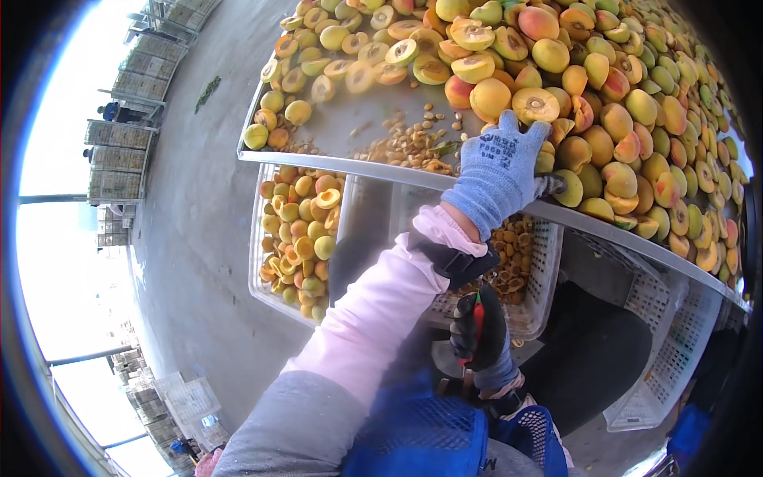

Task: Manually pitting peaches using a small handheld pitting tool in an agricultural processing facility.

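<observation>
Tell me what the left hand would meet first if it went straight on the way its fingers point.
The left hand points up the tray toward the fruit pile. First in line, probably, is the halved apricot just past its fingertips; depth is unclear, and it may already touch neighbouring fruit.

Left hand point(502, 171) reaches forward (gloved); right hand point(479, 326) low, fisted.

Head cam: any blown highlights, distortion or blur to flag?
Head view: sky at left is blown out white; fisheye bends the metal table edge; black vignette rings the frame; left hand on the apricots is sharp; right hand sits in shadow below.
</observation>
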`<state>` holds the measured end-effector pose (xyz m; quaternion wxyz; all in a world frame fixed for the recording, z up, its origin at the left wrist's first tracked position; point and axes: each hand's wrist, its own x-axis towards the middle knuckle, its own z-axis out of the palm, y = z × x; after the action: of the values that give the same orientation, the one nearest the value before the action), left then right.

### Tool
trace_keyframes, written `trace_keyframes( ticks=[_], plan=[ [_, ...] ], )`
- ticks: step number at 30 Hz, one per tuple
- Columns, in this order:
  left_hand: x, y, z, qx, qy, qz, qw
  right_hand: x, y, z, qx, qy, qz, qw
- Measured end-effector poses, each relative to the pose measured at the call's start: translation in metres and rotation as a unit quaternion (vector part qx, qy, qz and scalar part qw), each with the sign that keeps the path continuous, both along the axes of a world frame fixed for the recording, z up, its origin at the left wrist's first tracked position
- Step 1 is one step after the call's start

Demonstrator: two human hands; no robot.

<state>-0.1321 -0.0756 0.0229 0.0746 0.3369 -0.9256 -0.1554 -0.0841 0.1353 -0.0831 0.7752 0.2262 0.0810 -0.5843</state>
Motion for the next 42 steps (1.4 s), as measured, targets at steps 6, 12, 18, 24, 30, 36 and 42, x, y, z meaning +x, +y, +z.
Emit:
trace_keyframes(
  ticks=[6,12,18,24,30,36,42],
  plan=[
    [0.025,-0.025,-0.009,-0.038,-0.031,-0.054,0.997,0.000,0.009,-0.002,-0.005,-0.003,-0.016,1.000],
    [0.016,-0.024,-0.003,-0.071,-0.086,-0.057,0.992,0.003,0.006,0.010,0.112,0.153,0.029,0.981],
    [0.027,-0.003,-0.015,-0.031,0.133,-0.014,0.991,-0.008,0.001,0.030,0.173,0.234,-0.003,0.957],
    [0.077,0.043,0.004,-0.019,0.167,-0.025,0.985,-0.029,-0.006,0.054,0.185,0.396,-0.120,0.891],
    [0.105,0.063,0.014,0.019,0.106,-0.104,0.989,-0.044,-0.027,0.101,0.095,0.561,-0.115,0.814],
    [0.099,0.046,-0.001,0.197,0.313,-0.129,0.920,-0.054,-0.034,0.088,0.014,0.359,-0.074,0.930],
    [0.083,0.054,0.016,0.356,0.394,0.155,0.833,-0.082,-0.078,0.112,0.074,0.656,-0.123,0.741]
  ],
)
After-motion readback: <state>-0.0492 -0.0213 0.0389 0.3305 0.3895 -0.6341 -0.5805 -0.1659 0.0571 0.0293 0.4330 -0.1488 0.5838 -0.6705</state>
